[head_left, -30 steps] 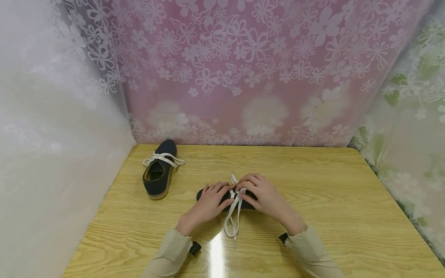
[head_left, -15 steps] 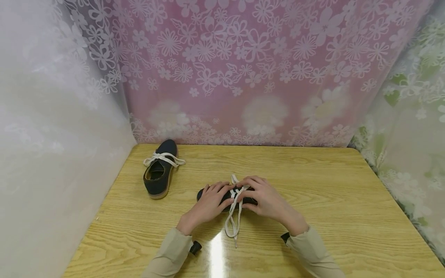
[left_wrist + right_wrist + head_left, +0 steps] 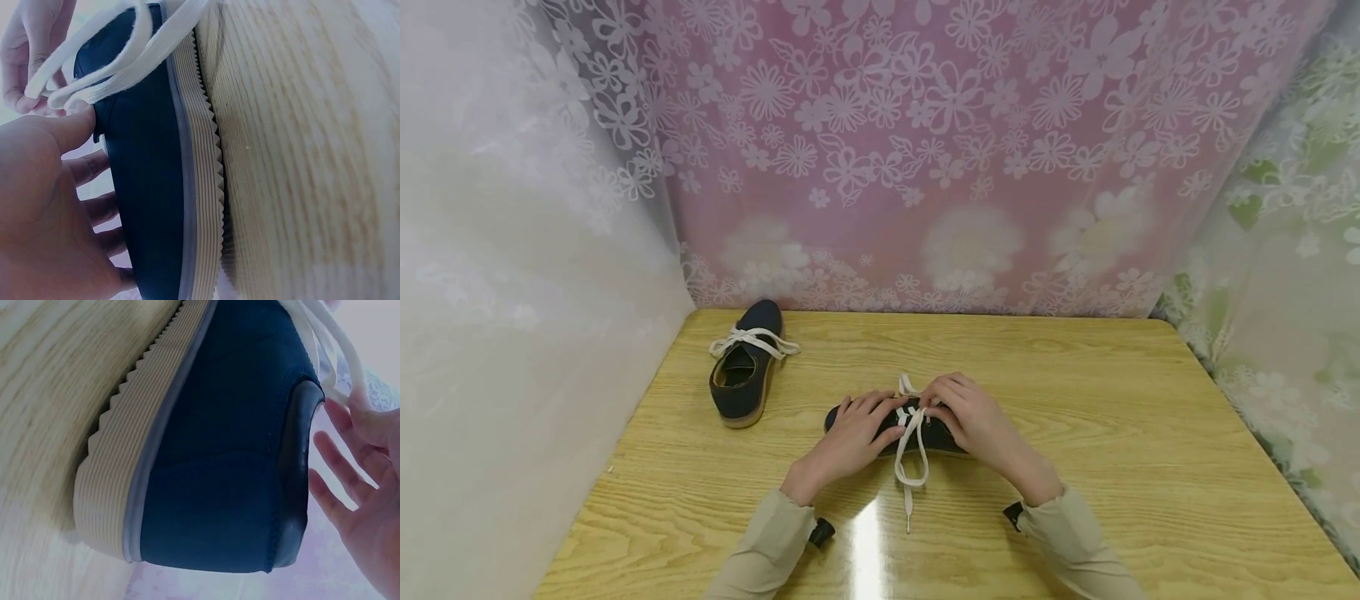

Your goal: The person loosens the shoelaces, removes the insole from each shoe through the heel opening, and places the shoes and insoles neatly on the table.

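Standing beyond left hand: bow-tied second shoe

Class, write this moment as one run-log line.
left hand: resting on near shoe | right hand: pinching white lace | far shoe: untouched, laces in bow

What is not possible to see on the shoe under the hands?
Left wrist: bottom edge cuts off the front of the shoe.
Head: left hand covers part of this front; right hand hides its pinch on the lace.
Right wrist: top edge cuts off shoe and lace.
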### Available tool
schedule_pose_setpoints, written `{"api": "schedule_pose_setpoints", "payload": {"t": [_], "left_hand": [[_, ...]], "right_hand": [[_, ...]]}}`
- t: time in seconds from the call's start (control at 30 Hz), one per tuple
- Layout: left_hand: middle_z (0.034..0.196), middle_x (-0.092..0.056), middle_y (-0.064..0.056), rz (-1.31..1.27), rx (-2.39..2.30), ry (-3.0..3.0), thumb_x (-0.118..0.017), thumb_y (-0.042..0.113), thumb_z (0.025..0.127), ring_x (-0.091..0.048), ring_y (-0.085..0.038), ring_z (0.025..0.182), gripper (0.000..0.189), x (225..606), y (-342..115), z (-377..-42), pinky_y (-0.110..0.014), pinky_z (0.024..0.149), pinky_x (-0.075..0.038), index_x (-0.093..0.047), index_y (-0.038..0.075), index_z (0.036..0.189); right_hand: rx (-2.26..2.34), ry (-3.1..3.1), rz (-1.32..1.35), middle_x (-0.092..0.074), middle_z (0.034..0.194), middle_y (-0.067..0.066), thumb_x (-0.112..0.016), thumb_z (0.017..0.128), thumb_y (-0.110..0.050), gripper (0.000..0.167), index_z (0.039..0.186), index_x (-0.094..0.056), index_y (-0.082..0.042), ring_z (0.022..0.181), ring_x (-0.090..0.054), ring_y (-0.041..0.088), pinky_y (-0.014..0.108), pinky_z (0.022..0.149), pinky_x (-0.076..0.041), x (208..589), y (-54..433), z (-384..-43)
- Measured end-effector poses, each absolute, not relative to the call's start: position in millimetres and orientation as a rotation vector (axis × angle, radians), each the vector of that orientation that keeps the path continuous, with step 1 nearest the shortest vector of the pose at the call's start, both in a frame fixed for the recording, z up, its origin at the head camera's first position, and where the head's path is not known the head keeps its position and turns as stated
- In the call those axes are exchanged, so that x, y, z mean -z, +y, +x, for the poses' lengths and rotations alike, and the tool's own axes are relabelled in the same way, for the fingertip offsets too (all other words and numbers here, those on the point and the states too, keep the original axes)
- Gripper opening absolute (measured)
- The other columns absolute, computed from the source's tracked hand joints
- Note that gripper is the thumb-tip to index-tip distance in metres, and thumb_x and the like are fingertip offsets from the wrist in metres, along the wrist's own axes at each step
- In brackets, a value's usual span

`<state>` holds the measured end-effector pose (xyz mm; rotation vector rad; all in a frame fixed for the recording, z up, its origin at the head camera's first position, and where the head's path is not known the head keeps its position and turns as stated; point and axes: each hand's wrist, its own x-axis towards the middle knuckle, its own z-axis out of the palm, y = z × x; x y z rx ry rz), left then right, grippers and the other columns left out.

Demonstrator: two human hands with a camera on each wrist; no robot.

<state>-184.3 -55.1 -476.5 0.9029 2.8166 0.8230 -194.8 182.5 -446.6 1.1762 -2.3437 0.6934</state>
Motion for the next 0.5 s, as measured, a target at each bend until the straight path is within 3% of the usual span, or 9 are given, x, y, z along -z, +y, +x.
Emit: {"api": "schedule_pose_setpoints", "payload": {"t": [0.17, 0.3, 0.5], "left_hand": [[0.158, -0.039, -0.011, 0.895, -0.832, 2.808, -0.048, 0.041, 0.107, -0.034, -0.035, 0.147, 0.052, 476.7, -55.3, -184.2, -0.068, 0.117, -0.019, -0.044, 0.019, 0.154], [0.159, -0.039, -0.01, 0.894, -0.83, 2.805, -0.048, 0.041, 0.107, -0.033, -0.035, 0.147, 0.052, 477.3, -55.7, -184.4, -0.067, 0.117, -0.019, -0.044, 0.019, 0.154], [0.159, -0.038, -0.01, 0.9, -0.822, 2.813, -0.046, 0.043, 0.108, -0.032, -0.035, 0.148, 0.053, 479.0, -55.6, -185.0, -0.068, 0.117, -0.019, -0.043, 0.021, 0.155]], "right_hand": [[-0.735, -2.364, 1.227, -0.067, 0.097, -0.002, -0.07, 0.092, 0.005, 0.019, 0.098, -0.067, -0.013, 0.098, -0.062, 0.019, 0.036, 0.084, -0.054, 445.4, 182.8, -194.1], [-0.649, -2.375, 1.27, -0.069, 0.097, -0.002, -0.066, 0.096, -0.002, 0.014, 0.1, -0.072, -0.014, 0.1, -0.062, 0.021, 0.04, 0.09, -0.052, 445.5, 180.5, -194.3], [-0.498, -2.305, 1.28, -0.067, 0.097, 0.0, -0.077, 0.09, -0.018, 0.009, 0.099, -0.077, -0.015, 0.098, -0.061, 0.022, 0.039, 0.087, -0.052, 449.6, 175.6, -193.9]]}}
